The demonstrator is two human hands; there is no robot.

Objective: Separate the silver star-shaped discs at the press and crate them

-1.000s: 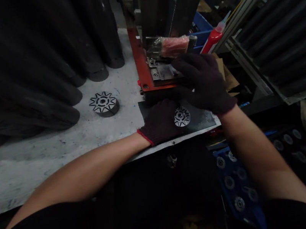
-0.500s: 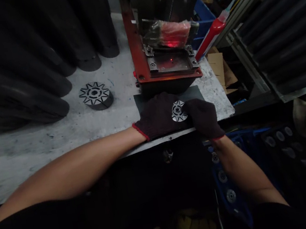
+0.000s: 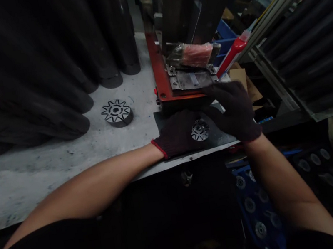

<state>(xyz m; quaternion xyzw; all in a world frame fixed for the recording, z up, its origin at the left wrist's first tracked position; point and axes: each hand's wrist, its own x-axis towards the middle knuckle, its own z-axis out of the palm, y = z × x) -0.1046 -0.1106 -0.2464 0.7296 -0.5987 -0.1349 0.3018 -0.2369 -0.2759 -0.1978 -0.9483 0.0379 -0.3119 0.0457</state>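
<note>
My left hand (image 3: 180, 131), in a dark glove with a red cuff, is closed around the side of a round metal rotor core (image 3: 200, 131). The core's star-patterned face points up, over a dark mat (image 3: 223, 126) at the table's front edge. My right hand (image 3: 236, 109), gloved alike, is raised just right of the core. Its thumb and fingers are apart, the fingertips by the front edge of a red-based fixture (image 3: 160, 75). On the fixture's metal plate lies a small pale strip (image 3: 194, 79). I see nothing in the right hand.
A second, larger-looking rotor core (image 3: 116, 112) stands on the table to the left. Long dark cylinders (image 3: 75, 126) lie behind it. A red bottle (image 3: 234, 55) leans right of the fixture. Below right, a blue tray (image 3: 249, 206) holds several round metal parts.
My right hand has left the rotor core and moved up and right, its fingers spreading. The red glow at the fixture is gone and a pale strip now shows on its plate.
</note>
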